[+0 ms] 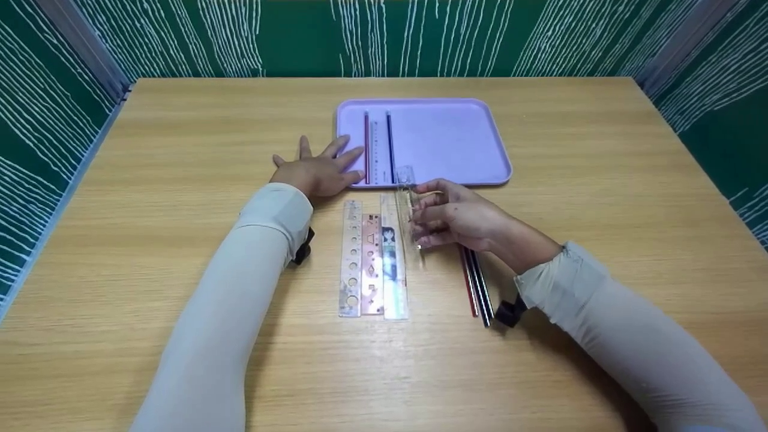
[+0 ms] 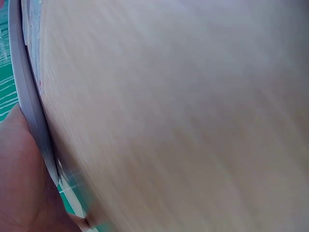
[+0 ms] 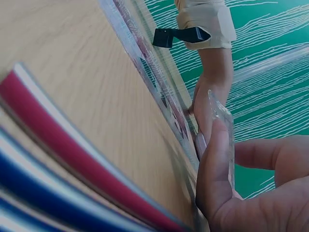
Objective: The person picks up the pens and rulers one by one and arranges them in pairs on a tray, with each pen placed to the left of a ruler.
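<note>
My left hand [image 1: 318, 174] lies with spread fingers over the left edge of a purple tray [image 1: 444, 147]. In the tray stand side by side a red pencil [image 1: 366, 144], a clear ruler [image 1: 376, 153] and a dark pencil [image 1: 390, 144]. My right hand [image 1: 465, 216] pinches another clear ruler [image 1: 405, 175] between thumb and fingers, its far end overlapping the tray's front rim. The right wrist view shows this held ruler [image 3: 231, 150] edge-on. Left of it on the table lie a clear ruler with holes [image 1: 351, 258], a pink stencil ruler [image 1: 372, 270] and a ruler with a printed figure [image 1: 393, 288].
A red pencil [image 1: 470, 288] and dark striped pencils [image 1: 480, 288] lie below my right hand, their far ends hidden by it. Green walls with white streaks border the wooden table [image 1: 570, 150] at the back and sides.
</note>
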Motion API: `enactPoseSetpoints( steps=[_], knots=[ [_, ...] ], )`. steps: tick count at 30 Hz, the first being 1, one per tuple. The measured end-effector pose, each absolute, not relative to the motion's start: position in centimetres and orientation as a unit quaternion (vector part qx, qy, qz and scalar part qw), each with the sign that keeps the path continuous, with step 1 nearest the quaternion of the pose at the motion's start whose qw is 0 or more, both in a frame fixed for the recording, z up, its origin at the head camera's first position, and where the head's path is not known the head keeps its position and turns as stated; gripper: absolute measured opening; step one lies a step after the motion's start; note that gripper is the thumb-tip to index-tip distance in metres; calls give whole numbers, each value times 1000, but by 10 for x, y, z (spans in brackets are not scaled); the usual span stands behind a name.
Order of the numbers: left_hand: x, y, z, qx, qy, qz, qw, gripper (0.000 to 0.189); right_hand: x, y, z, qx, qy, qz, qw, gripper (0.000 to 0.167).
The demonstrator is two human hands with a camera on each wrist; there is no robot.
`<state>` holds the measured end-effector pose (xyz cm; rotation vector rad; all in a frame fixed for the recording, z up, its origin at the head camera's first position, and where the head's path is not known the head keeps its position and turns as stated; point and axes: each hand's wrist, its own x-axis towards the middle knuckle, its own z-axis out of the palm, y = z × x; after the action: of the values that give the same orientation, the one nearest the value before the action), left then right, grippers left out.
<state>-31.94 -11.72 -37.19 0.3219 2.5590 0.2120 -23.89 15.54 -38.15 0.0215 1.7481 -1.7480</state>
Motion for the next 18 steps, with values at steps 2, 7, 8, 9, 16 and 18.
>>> enactPoseSetpoints(
  steps=[2,7,8,9,16,18],
  knots=[
    [-319,-118,-373,121,951,75,273,65,-240,154,-381,9,667,-669,326,58],
    [-318,-118,-373,119,952,72,273,64,-246,153,-381,8,676,-671,305,57],
    [-318,-117,-373,119,952,73,272,64,-247,153,-381,7,678,-671,300,57],
    [-318,-117,-372,119,952,74,272,64,-249,153,-381,8,679,-673,295,58],
    [-318,-116,-371,114,951,84,274,64,-261,150,-378,7,681,-681,267,60],
    [-318,-116,-370,112,951,85,276,65,-264,149,-377,6,684,-681,262,59]
  ],
)
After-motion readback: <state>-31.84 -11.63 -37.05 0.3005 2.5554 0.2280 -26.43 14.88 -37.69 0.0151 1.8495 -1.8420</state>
